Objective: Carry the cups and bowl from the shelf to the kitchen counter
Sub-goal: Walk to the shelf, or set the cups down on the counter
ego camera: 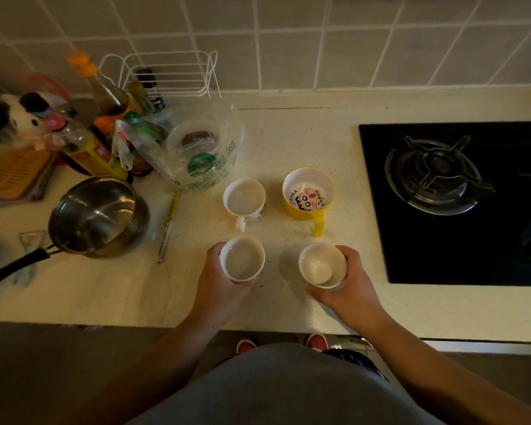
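A: Far left of the counter (288, 142)?

B: Saw a pot (95, 216) with a black handle, empty, mouth up. Behind it, a crowd of bottles (86, 142) and a plush toy (19, 118). Farther back, against the tiles, a white wire rack (166, 72).

A: And next to that?

B: Found a clear plastic bag (203, 148) with green print, a round tub inside. Beside the pot, lying on the counter, a thin yellow stick (170, 222); could not tell what kind.

A: Then the task's things?

B: Counted four, all on or over the counter in the middle. Back row: a white mug (244, 197), handle toward the near edge, standing free. Right of it, well apart, a yellow bowl (308, 193) with a cartoon print inside and a yellow handle pointing the same way. Also standing free.

A: Front row?

B: Left hand (224, 289) wrapped round a white cup (242, 259), fingers curled on its left side, thumb beneath in the view. Right hand (347, 286) wrapped round a second cup (322, 265), slightly tilted, fingers on its right side. Both cups empty, mouths up, near each other but not touching. Could not tell whether either base touched the counter.

A: Farthest right?

B: Noted a black hob (454, 204) with one gas burner, apart from the cups.
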